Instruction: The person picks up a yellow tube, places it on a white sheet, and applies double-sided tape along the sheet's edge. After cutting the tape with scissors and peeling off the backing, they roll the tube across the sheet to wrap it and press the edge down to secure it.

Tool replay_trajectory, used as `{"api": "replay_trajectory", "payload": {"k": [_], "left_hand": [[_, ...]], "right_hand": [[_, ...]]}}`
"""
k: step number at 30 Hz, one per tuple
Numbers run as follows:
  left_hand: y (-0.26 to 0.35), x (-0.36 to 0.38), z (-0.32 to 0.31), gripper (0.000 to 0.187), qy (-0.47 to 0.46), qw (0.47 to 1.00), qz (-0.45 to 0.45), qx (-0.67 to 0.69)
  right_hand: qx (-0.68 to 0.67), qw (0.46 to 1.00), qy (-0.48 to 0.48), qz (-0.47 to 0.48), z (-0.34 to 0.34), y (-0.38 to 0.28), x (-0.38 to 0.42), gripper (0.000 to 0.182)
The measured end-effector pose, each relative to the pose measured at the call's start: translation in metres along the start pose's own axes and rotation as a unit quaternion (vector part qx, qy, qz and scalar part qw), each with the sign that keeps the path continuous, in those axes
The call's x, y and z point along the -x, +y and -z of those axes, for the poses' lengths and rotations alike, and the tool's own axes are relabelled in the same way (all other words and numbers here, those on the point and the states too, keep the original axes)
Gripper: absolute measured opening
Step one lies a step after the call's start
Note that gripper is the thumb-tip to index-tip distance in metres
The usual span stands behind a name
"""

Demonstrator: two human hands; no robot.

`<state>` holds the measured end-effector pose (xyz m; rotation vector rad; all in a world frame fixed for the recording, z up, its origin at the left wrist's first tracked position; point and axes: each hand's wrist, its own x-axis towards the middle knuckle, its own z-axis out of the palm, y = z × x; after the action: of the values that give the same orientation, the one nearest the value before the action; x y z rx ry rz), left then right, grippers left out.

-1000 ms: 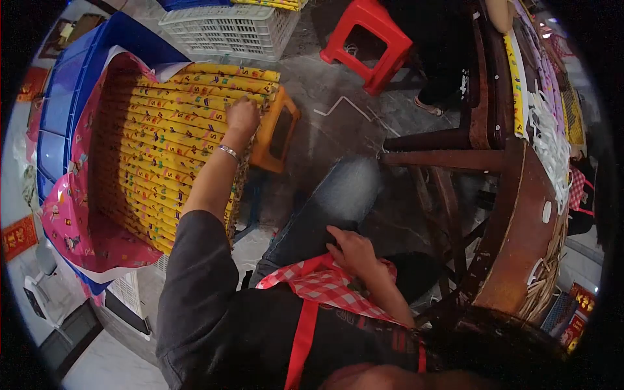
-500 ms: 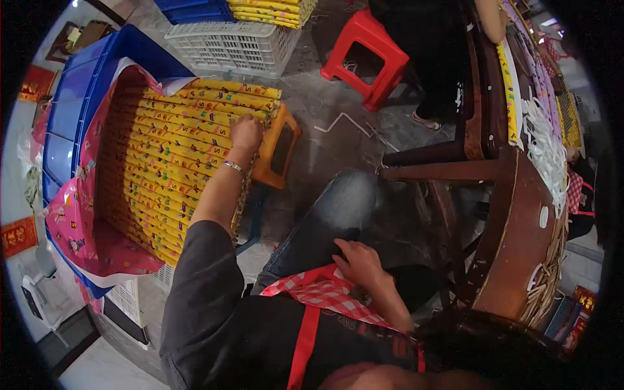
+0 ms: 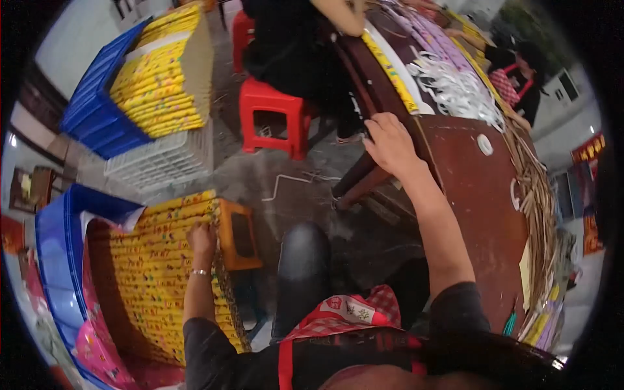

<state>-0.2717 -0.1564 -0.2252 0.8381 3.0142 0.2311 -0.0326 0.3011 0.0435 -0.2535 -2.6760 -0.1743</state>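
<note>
My left hand [image 3: 203, 238] is over the stack of yellow printed, paper-wrapped sticks [image 3: 146, 273], near their ends. Its fingers are curled in, and what they hold, if anything, is hidden. The sticks lie in layers in a blue crate [image 3: 62, 244] lined with pink printed sheeting [image 3: 101, 344]. My right hand [image 3: 392, 143] rests at the edge of the brown table [image 3: 484, 208], fingers stretched forward and holding nothing visible. Just beyond it lies a yellow printed strip [image 3: 393, 75], with a heap of white strips [image 3: 458, 91] to its right.
An orange stool [image 3: 239, 234] stands beside the near stack. Farther off are a red stool [image 3: 273, 120] with a seated person in black, and a second blue crate [image 3: 104, 110] of yellow sticks on a white basket [image 3: 169, 166]. Brown strips [image 3: 536, 214] line the table's far side.
My right hand has moved from my lap up to the table edge. The view has turned right, towards the table. My left hand stays at the stack of yellow sticks.
</note>
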Motion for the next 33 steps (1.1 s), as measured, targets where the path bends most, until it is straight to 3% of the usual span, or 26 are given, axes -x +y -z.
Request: {"api": "replay_trajectory", "payload": {"k": [2,4,5,8,11,12,14,15,21,25,27,28,30,33], "left_hand": [[0.006,0.007,0.011,0.024,0.057,0.995,-0.04,-0.067],[-0.016,0.002,-0.02,0.018,0.079,0.996,-0.029,-0.01],[-0.014,0.001,-0.015,0.017,0.019,1.0,-0.008,-0.019],[-0.016,0.004,-0.021,0.019,-0.016,1.0,0.021,-0.004],[0.0,0.01,0.0,0.021,0.03,1.0,-0.007,-0.005],[0.008,0.011,0.009,0.021,0.034,0.999,0.031,0.018],[0.01,0.012,0.004,0.019,0.062,0.998,0.021,0.014],[0.012,0.009,0.006,0.018,0.051,0.998,0.032,0.013],[0.025,0.009,0.025,0.015,-0.03,0.997,0.07,0.01],[0.018,0.004,0.015,0.022,0.037,0.998,0.036,0.025],[0.02,-0.001,0.028,0.023,-0.053,0.996,0.06,0.042],[0.019,-0.007,0.029,0.023,-0.053,0.996,0.065,0.042],[0.014,-0.019,0.03,0.025,-0.096,0.973,0.151,0.147],[0.008,-0.058,0.031,0.036,-0.044,0.959,0.191,0.205]], "right_hand": [[0.051,0.995,-0.087,-0.009,-0.002,0.024,-0.002,0.035],[0.078,0.982,-0.173,-0.021,-0.006,0.046,0.001,0.036],[0.082,0.981,-0.171,-0.028,-0.002,0.053,0.006,0.036],[0.083,0.991,-0.068,0.077,0.022,0.056,0.005,0.039],[0.036,0.998,-0.038,0.026,0.044,0.076,0.006,0.049],[0.042,0.999,-0.033,0.012,0.048,0.083,0.009,0.054],[0.023,0.994,-0.08,-0.073,0.028,0.101,0.027,0.058],[-0.062,0.981,-0.106,-0.149,0.027,0.101,0.024,0.059],[-0.027,0.981,-0.131,-0.137,0.027,0.093,0.019,0.057],[-0.034,0.984,-0.116,-0.128,0.023,0.098,0.023,0.054],[-0.044,0.986,-0.107,-0.119,0.021,0.098,0.024,0.053],[-0.048,0.986,-0.103,-0.121,0.023,0.097,0.024,0.053],[-0.065,0.986,-0.097,-0.118,0.029,0.093,0.021,0.051],[-0.067,0.986,-0.103,-0.115,0.031,0.092,0.02,0.051]]}}
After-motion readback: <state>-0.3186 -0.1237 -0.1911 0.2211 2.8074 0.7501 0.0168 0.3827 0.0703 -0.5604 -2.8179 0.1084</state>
